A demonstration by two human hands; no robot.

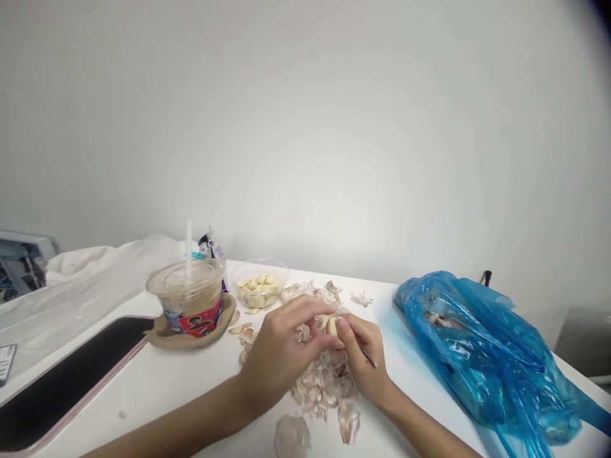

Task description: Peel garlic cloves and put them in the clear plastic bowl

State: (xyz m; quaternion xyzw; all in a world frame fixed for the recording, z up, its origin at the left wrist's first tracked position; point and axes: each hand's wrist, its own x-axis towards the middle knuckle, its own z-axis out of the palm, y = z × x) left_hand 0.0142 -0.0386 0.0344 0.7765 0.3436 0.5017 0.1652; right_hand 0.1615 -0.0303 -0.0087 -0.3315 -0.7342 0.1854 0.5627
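A pale, peeled-looking garlic clove (pixel 331 326) is pinched between my two hands above the table. My left hand (pixel 281 346) curls its fingers over the clove from the left, with the thumb below. My right hand (pixel 366 356) presses its thumb against the clove's right side. The dark, thin end of a slim metal tool (pixel 369 358) sticks out of my right hand; the rest of it is hidden in the palm. Beneath both hands lies a loose heap of garlic skins (pixel 319 388). Unpeeled cloves (pixel 245 334) rest just left of my left hand.
A clear plastic bowl (pixel 233 283) of peeled cloves stands behind the hands. Left are a lidded drink cup (pixel 195 312) with a straw, on a brown holder, and a dark-screened tablet (pixel 81 381). A blue plastic bag (pixel 482 356) lies right, near the table's edge.
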